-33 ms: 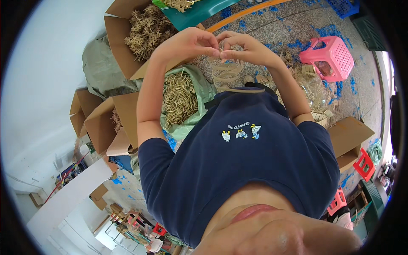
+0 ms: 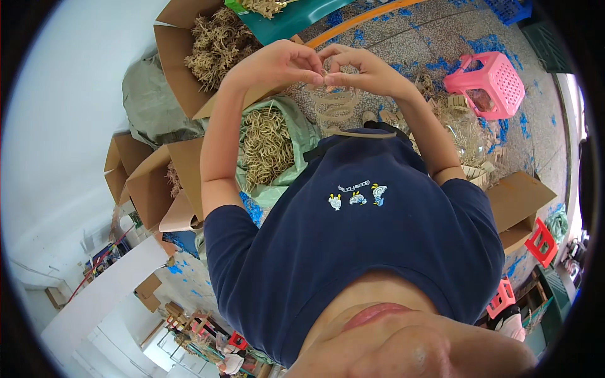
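Observation:
My left hand (image 2: pixel 277 63) and my right hand (image 2: pixel 364 70) meet fingertip to fingertip, far out in front of my chest. Both are closed in a pinch on what looks like the upper end of a pale beige coiled strip (image 2: pixel 337 112). Its loose loops hang below the fingers, and a longer, straighter stretch lies across near my shirt's hem. The small bit between the fingertips is mostly hidden. Left of the coil stands a pale green sack (image 2: pixel 304 132) filled with curly beige strands (image 2: pixel 268 148), close to my left forearm.
A cardboard box (image 2: pixel 171 60) of dried branching sprigs (image 2: pixel 220 44) stands beyond my left forearm, with more boxes (image 2: pixel 151 186) nearer. A pink stool (image 2: pixel 504 85) is at the right, beside a heap of straw-coloured pieces (image 2: pixel 463 129). Blue shreds (image 2: pixel 491 45) litter the speckled floor.
The coil's hanging loops have shifted slightly. My hands keep the same pinch and have moved only a hair to the left.

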`<state>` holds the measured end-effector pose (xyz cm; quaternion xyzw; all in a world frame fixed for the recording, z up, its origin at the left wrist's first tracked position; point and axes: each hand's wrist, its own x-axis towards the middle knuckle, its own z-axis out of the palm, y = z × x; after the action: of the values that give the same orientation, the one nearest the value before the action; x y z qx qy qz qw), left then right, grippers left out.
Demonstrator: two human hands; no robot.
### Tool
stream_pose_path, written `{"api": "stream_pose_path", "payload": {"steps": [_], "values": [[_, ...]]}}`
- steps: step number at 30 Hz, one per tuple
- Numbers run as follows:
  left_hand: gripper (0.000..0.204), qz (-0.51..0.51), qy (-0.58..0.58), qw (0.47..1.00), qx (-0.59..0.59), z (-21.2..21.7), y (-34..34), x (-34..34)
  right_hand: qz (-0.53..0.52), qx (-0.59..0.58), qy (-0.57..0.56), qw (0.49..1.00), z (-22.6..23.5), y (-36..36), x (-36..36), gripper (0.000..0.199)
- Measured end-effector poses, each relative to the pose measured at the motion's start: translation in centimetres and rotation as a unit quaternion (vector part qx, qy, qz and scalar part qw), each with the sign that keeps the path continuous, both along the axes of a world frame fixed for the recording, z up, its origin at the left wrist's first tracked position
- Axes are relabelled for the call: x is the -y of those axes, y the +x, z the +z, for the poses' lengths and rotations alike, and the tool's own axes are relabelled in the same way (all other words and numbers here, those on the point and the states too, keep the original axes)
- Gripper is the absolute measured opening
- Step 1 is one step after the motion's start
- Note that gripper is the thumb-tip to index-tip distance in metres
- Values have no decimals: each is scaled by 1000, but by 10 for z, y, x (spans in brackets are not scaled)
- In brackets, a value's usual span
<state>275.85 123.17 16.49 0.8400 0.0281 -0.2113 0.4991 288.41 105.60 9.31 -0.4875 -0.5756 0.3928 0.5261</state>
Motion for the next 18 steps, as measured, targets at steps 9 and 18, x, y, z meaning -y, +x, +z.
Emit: {"api": "stream_pose_path", "payload": {"steps": [9,18], "values": [[19,0,1,998,-60,13,27,-16,-135,-22,114,984,-38,-8,-22,21],[20,58,-31,997,-45,18,1,-25,-61,-168,-45,983,-82,24,-25,27]]}}
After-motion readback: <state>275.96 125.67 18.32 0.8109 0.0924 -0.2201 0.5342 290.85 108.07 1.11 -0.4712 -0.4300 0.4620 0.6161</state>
